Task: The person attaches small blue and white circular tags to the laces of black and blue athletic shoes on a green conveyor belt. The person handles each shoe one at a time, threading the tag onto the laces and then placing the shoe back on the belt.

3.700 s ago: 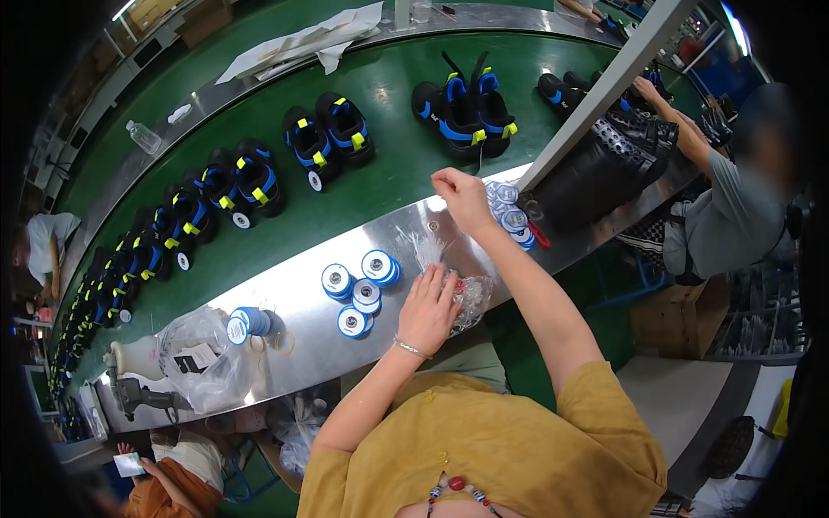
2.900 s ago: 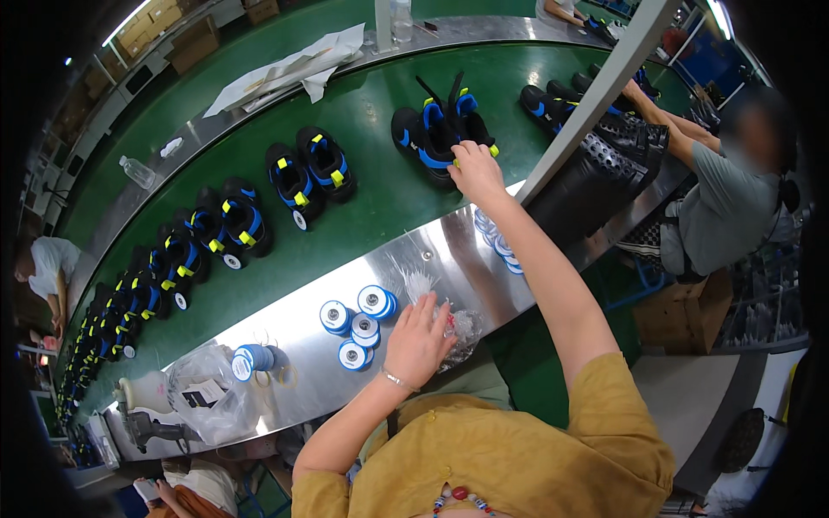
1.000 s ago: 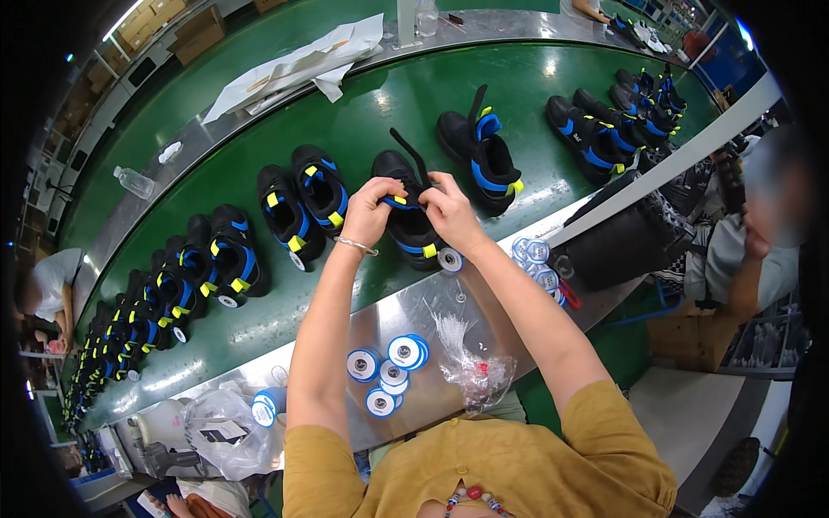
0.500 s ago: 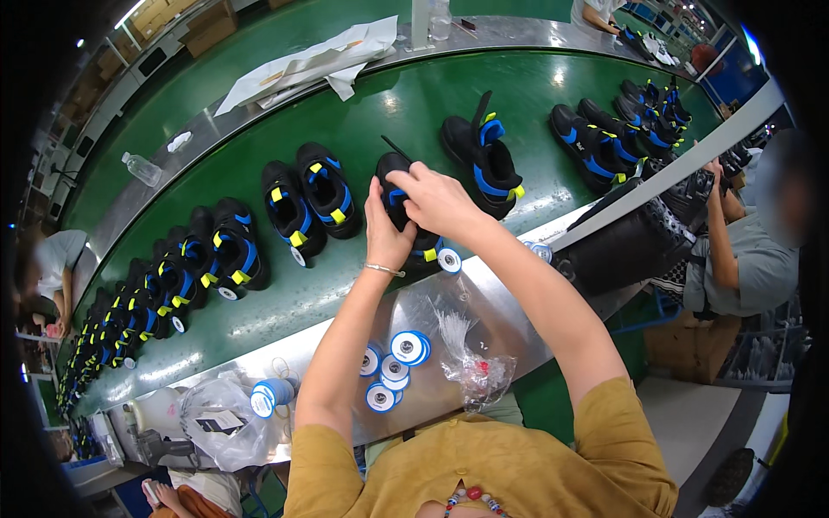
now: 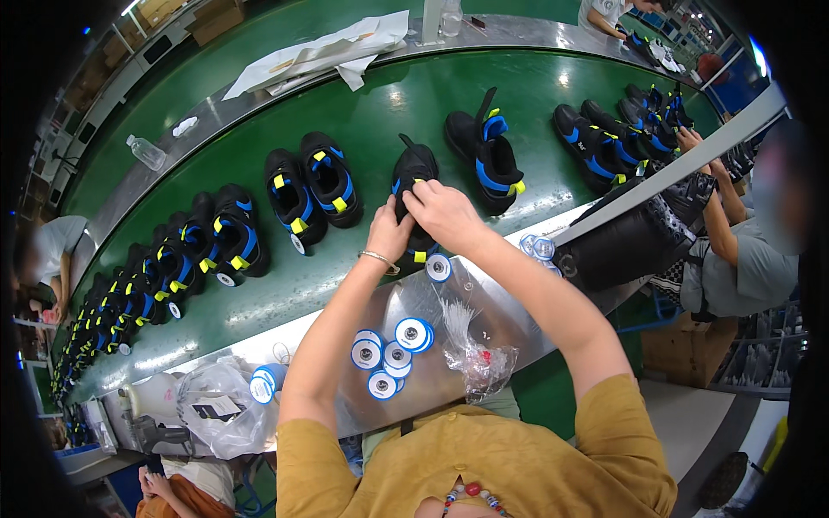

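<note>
A black shoe [image 5: 416, 164] with blue and yellow trim stands in front of me, its toe pointing away and its loose strap sticking up at the far end. My left hand [image 5: 390, 231] is closed at the shoe's left side near the opening. From the right, my right hand [image 5: 442, 214] pinches at the yellow-marked tongue, fingertips close to the left hand's. Exactly what the fingertips grip is partly hidden. By the heel hangs a round white-and-blue tag [image 5: 439, 268]. Right of it stands another shoe [image 5: 494, 168] with its strap raised.
Long rows of similar shoes [image 5: 235, 229] line the green belt [image 5: 371, 112] on both sides. On the metal ledge lie stacked round tags [image 5: 397, 356], a bag of clear plastic fasteners [image 5: 479, 363] and a plastic bag [image 5: 220, 414]. A co-worker [image 5: 743, 233] sits at the right beside a slanted rail [image 5: 673, 168].
My right hand has moved down from the strap end to the tongue, and the left hand has dropped a little. The shoe's front is now uncovered, its strap pointing up.
</note>
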A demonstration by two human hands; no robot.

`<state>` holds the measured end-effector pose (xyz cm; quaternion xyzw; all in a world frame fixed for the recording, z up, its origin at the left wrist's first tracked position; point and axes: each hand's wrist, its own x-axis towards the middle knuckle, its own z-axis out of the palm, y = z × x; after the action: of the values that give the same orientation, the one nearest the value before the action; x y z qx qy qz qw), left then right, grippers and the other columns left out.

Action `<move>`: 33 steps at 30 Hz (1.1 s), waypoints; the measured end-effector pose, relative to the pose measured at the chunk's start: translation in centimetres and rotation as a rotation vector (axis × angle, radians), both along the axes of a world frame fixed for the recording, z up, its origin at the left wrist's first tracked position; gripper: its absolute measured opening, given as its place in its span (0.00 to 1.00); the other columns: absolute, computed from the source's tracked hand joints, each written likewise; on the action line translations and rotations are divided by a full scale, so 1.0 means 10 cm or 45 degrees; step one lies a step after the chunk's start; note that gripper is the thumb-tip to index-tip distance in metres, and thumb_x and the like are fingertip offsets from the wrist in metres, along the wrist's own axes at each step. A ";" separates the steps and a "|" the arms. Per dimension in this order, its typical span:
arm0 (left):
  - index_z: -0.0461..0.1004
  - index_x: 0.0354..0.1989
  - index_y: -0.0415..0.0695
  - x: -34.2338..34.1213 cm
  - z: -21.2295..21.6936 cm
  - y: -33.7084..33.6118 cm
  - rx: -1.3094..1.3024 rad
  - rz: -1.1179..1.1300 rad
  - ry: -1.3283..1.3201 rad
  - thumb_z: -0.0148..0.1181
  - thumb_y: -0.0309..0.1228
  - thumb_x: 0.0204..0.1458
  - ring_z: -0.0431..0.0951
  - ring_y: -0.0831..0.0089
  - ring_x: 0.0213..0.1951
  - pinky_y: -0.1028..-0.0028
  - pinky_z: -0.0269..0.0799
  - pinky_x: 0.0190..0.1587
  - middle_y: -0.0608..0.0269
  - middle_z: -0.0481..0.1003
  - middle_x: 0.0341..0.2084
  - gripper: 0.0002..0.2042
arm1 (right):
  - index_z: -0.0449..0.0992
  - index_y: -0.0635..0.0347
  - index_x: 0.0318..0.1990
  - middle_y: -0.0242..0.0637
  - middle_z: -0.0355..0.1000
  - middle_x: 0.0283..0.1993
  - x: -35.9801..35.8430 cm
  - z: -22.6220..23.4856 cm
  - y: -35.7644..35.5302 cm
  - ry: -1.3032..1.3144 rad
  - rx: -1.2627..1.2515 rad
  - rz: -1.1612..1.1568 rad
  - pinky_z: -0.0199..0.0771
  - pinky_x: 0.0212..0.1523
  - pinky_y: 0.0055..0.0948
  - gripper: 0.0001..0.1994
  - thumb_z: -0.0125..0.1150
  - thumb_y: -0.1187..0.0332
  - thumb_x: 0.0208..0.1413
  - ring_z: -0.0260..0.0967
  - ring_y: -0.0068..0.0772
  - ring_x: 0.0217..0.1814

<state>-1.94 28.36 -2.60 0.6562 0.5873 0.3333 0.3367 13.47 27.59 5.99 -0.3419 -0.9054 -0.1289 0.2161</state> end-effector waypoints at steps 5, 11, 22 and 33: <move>0.55 0.64 0.38 0.26 0.31 -0.16 0.001 -0.044 -0.237 0.56 0.44 0.52 0.68 0.44 0.54 0.61 0.63 0.56 0.33 0.68 0.50 0.34 | 0.68 0.71 0.51 0.45 0.67 0.42 0.34 -0.11 -0.19 0.233 -0.043 -0.108 0.71 0.41 0.34 0.22 0.54 0.76 0.44 0.66 0.43 0.43; 0.60 0.64 0.50 0.35 0.35 -0.15 -0.003 -0.020 -0.200 0.60 0.39 0.49 0.69 0.46 0.50 0.61 0.64 0.54 0.36 0.70 0.46 0.31 | 0.70 0.70 0.47 0.47 0.72 0.40 0.66 0.09 -0.28 0.570 0.012 -0.065 0.72 0.41 0.35 0.16 0.56 0.78 0.49 0.70 0.46 0.41; 0.61 0.64 0.57 0.40 0.27 -0.26 0.361 0.034 0.364 0.64 0.39 0.43 0.65 0.44 0.49 0.56 0.62 0.53 0.36 0.64 0.49 0.34 | 0.74 0.70 0.39 0.45 0.68 0.31 0.67 -0.07 0.05 0.846 -0.389 -0.225 0.68 0.32 0.36 0.09 0.58 0.76 0.51 0.68 0.47 0.31; 0.63 0.61 0.50 0.50 0.29 -0.40 0.420 0.127 0.376 0.66 0.38 0.40 0.63 0.44 0.51 0.56 0.60 0.55 0.36 0.64 0.49 0.35 | 0.69 0.74 0.48 0.45 0.65 0.39 0.62 0.04 -0.11 0.144 -0.337 -0.031 0.70 0.44 0.36 0.20 0.57 0.81 0.43 0.66 0.44 0.44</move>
<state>3.09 24.31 0.35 0.7144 0.5993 0.3413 0.1182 19.63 26.51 6.34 -0.3852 -0.8966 0.0085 0.2183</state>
